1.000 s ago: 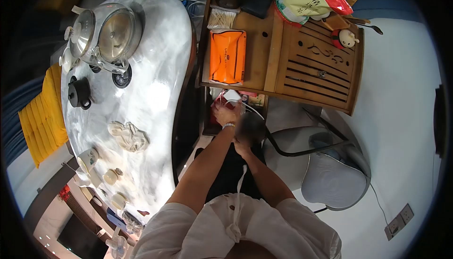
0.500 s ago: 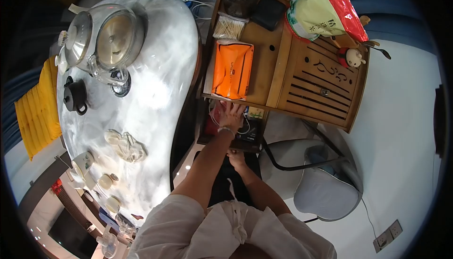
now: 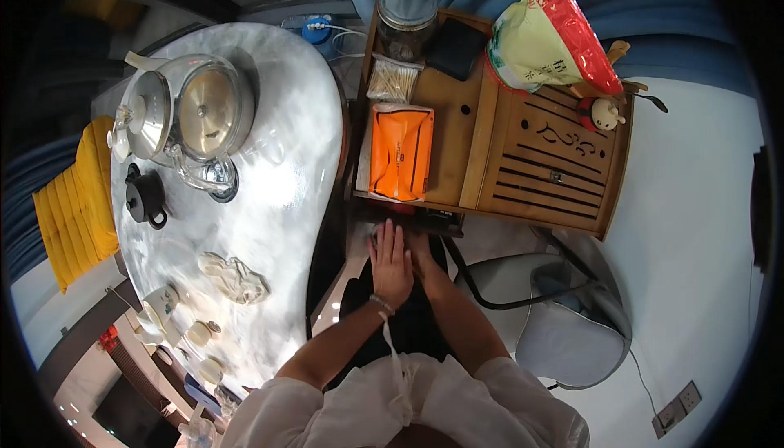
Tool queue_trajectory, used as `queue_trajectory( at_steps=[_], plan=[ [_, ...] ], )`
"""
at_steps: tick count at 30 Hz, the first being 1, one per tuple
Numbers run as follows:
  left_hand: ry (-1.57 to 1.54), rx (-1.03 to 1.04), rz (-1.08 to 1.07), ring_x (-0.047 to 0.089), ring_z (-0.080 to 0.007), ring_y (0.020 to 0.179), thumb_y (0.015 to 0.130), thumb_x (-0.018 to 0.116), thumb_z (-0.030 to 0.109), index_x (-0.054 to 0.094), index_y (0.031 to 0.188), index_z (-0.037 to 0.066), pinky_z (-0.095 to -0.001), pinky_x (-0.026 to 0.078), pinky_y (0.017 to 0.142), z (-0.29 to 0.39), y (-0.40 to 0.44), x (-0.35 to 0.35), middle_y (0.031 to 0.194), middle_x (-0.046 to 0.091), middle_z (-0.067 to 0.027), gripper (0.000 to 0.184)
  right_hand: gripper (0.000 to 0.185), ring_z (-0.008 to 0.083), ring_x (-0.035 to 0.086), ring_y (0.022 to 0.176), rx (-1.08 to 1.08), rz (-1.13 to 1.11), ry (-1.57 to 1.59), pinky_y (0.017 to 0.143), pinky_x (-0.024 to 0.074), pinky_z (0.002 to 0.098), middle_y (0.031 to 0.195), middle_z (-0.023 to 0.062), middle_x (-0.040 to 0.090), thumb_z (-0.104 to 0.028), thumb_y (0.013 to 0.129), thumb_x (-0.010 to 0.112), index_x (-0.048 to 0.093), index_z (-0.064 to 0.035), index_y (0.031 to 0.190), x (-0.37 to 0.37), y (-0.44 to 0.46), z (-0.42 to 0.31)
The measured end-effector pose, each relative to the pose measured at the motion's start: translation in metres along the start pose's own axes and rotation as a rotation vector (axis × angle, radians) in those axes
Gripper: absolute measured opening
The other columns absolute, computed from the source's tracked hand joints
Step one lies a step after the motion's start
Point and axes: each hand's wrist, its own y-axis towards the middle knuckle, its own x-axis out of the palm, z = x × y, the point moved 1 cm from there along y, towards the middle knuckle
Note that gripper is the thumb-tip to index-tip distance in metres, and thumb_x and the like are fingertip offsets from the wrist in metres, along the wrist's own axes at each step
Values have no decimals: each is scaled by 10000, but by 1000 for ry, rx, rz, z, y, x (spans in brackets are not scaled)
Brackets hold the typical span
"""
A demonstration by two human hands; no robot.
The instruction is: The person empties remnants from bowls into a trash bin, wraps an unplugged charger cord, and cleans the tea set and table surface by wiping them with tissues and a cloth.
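My left hand [image 3: 391, 267] is at the front of a dark drawer [image 3: 447, 224] under the wooden tray cabinet, fingers stretched out and holding nothing. Close beside it on the right, my right hand [image 3: 422, 254] is at the drawer front too, its fingers mostly hidden. Only a narrow strip of the drawer's inside shows, with something red and something black in it. Above the drawer, an orange packet [image 3: 401, 154] lies on the wooden tray [image 3: 452, 172], next to a bag of cotton swabs [image 3: 393, 81].
A marble table [image 3: 278, 227] at the left bears glass kettles [image 3: 206, 111], a black teapot [image 3: 145, 196] and a crumpled cloth [image 3: 234, 278]. A grey chair [image 3: 567, 340] stands at the right. A jar [image 3: 406, 19], black box [image 3: 455, 49], pouch [image 3: 549, 40] and figurine [image 3: 602, 113] sit on the cabinet.
The drawer has moved in under the cabinet, hiding most of its contents. My left hand has come out of the drawer to its front; it was in among a white cable and other items.
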Motion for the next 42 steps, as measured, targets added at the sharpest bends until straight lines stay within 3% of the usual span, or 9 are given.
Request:
queue_trajectory(
  at_steps=[7, 11, 14, 18, 21, 27, 33, 38, 42],
  plan=[
    [-125, -63, 153, 324, -425, 1187, 778, 642, 117, 414, 1209, 15, -510, 259, 991, 3, 8, -41, 1291, 313, -259, 497, 349, 261, 537, 988, 252, 138, -131, 840, 422, 343, 1076, 150, 577, -250, 879, 550, 527, 5, 1117, -23, 47, -29],
    [-93, -17, 408, 298, -412, 1205, 684, 735, 402, 309, 1313, 7, -504, 233, 1002, 30, 78, -75, 1312, 300, -273, 857, 347, 232, 567, 956, 17, -199, -394, 798, 450, 349, 1093, 153, 589, -245, 871, 558, 566, 12, 1105, -27, 2, -90],
    [-57, -278, 201, 330, -400, 1182, 645, 759, 409, 314, 1323, 0, -520, 260, 979, 34, 127, -71, 1254, 404, -243, 908, 341, 169, 583, 853, 376, -432, -418, 703, 471, 316, 1027, 113, 612, -263, 886, 542, 570, 6, 1094, -37, -27, -152],
    [-734, -265, 161, 557, -315, 958, 709, 704, 105, 447, 1245, -4, -418, 450, 831, 24, 147, -38, 1066, 560, -190, 605, 429, 116, 560, 806, 55, 7, -91, 634, 470, 265, 933, 41, 578, -361, 911, 525, 444, -110, 1250, -61, -30, -194],
    [-253, 112, 408, 614, -321, 850, 686, 612, -36, 518, 1189, 10, -352, 500, 721, 63, 159, -30, 982, 601, -185, 513, 468, 122, 559, 813, 72, 159, -33, 690, 475, 270, 968, 40, 565, -273, 900, 549, 387, -139, 1319, -71, -25, -240],
    [-318, -189, -48, 529, -430, 992, 769, 626, 247, 423, 1274, 17, -426, 458, 840, 125, 218, -33, 1189, 466, -291, 592, 430, 203, 572, 932, -134, 331, -201, 819, 450, 295, 1039, 89, 596, -136, 866, 558, 446, -17, 1264, -121, 15, -224],
    [-504, -68, 238, 444, -393, 1106, 745, 682, 167, 434, 1212, 2, -395, 395, 943, 104, 110, -93, 1202, 415, -205, 553, 486, 222, 537, 988, -542, 319, -260, 812, 452, 311, 1126, 152, 517, -91, 875, 549, 352, -13, 1312, -64, -17, -294],
    [-443, -341, 463, 545, -281, 912, 753, 653, 91, 508, 1068, 50, -352, 473, 780, 46, -56, -171, 1071, 481, -153, 350, 332, 352, 487, 1113, -976, -502, -527, 946, 381, 395, 1196, 192, 517, -94, 881, 491, 504, 23, 1191, 100, -85, -364],
    [-429, -728, 940, 541, -192, 713, 763, 634, 53, 529, 998, 41, -293, 470, 617, 22, -156, -202, 951, 523, -108, 258, 503, 381, 267, 1304, -969, -957, -732, 1064, 256, 407, 1406, 226, 277, -52, 879, 436, 288, 28, 1353, 204, -112, -295]
  ],
)
